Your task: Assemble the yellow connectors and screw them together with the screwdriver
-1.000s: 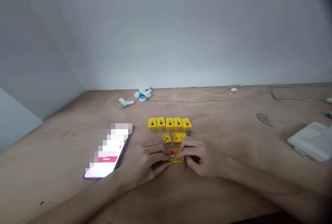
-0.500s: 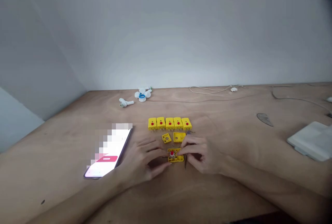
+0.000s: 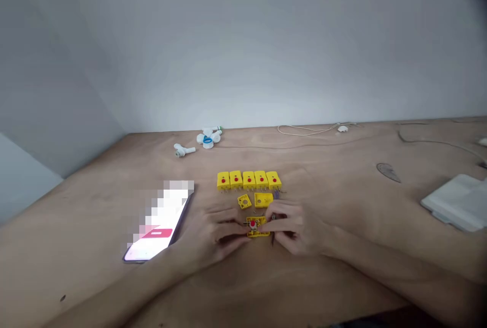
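An opened yellow plastic housing (image 3: 263, 233) lies on the table between my hands. Inside it sits a white part with a red button (image 3: 252, 224). My left hand (image 3: 220, 231) has its fingertips and thumb closed at the housing's left edge, beside a thin metal pin. From the right, my right hand (image 3: 291, 226) holds the housing, its index finger reaching in close to the red button. Just behind lie a small yellow inner piece (image 3: 244, 201) and a hollow yellow cover (image 3: 264, 199). Small dark pieces near my right fingers are too small to name.
Several closed yellow boxes with red buttons (image 3: 248, 180) form a row further back. A lit phone (image 3: 163, 226) lies left. White plastic fittings (image 3: 208, 139) and a white cord (image 3: 304, 132) lie near the wall. A white case (image 3: 456, 204) is at the right.
My left fingertips have closed in on the housing's left side. My right index finger has shifted slightly left, nearer the red button. The housing has stayed about where it was.
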The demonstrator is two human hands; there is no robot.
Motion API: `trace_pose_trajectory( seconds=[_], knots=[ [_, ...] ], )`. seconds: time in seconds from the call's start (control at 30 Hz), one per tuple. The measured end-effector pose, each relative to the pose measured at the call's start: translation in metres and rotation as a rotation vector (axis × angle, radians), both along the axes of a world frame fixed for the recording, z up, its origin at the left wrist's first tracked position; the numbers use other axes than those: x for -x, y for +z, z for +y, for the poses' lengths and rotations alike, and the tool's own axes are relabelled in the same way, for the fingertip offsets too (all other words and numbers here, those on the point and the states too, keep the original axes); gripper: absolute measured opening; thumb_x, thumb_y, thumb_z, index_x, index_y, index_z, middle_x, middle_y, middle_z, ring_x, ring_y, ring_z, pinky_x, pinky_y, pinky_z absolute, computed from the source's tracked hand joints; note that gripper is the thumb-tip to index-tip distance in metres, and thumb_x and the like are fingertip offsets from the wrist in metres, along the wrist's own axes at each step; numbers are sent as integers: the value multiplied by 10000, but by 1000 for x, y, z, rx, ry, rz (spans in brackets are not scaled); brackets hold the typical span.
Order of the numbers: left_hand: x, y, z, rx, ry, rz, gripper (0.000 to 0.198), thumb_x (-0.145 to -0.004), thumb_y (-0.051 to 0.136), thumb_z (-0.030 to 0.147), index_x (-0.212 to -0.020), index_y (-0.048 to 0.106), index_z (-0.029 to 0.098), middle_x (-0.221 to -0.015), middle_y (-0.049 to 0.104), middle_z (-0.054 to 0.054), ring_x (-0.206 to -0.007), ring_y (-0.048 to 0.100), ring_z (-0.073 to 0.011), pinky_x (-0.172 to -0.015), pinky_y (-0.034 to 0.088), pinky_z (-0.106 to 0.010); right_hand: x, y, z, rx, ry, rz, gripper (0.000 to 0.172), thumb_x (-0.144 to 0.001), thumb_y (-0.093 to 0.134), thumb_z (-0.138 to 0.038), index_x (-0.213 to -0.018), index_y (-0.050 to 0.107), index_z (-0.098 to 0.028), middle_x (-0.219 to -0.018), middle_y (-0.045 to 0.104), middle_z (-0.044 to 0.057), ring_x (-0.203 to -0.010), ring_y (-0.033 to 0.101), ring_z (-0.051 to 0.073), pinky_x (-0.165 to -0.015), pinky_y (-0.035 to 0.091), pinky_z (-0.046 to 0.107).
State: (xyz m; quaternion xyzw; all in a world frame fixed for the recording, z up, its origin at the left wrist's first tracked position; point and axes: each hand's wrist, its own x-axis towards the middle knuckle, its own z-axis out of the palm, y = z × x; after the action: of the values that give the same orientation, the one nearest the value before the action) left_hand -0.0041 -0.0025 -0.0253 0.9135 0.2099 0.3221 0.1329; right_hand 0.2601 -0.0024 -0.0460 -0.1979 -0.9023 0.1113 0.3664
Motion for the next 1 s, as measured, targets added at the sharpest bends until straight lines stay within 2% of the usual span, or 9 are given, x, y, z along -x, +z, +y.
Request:
trace_pose_trajectory(
  seconds=[0.33,0.5,0.77,0.87,1.0],
  knots=[
    [0,-1,0,44,30,35,109,-978,661,242,-1005,762,211,-971,775,-38,-872,739,-199,-801,587,-315,1,-3,-2,120,5,-20,415,-773,524,1,-1043,749,-221,-948,701,57,-808,654,176,-713,526,292],
    [0,0,0,56,24,50,103,-977,661,241,-1018,749,209,-971,767,-32,-872,730,-190,-818,579,-311,0,-1,0,110,28,8,394,-796,521,-14,-1065,728,-215,-935,691,58,-800,643,177,-701,517,292],
    [1,3,-1,2,80,44,78,-941,703,263,-906,737,203,-891,742,-33,-860,696,-202,-846,564,-351,-1,4,5,182,-108,107,231,-810,601,-54,-941,725,-198,-873,685,44,-739,626,170,-634,505,283],
    [1,5,0,1,113,41,93,-928,710,277,-876,733,203,-904,733,-41,-884,689,-213,-853,565,-365,0,7,3,181,-123,71,208,-816,686,-131,-1007,725,-203,-968,714,67,-850,666,205,-735,556,322],
    [-1,12,-2,31,178,48,71,-883,704,269,-877,720,201,-941,735,-57,-898,688,-236,-809,573,-373,0,9,4,150,-92,22,346,-816,770,-256,-1154,706,-218,-1125,719,88,-1005,682,238,-875,577,360]
  ],
)
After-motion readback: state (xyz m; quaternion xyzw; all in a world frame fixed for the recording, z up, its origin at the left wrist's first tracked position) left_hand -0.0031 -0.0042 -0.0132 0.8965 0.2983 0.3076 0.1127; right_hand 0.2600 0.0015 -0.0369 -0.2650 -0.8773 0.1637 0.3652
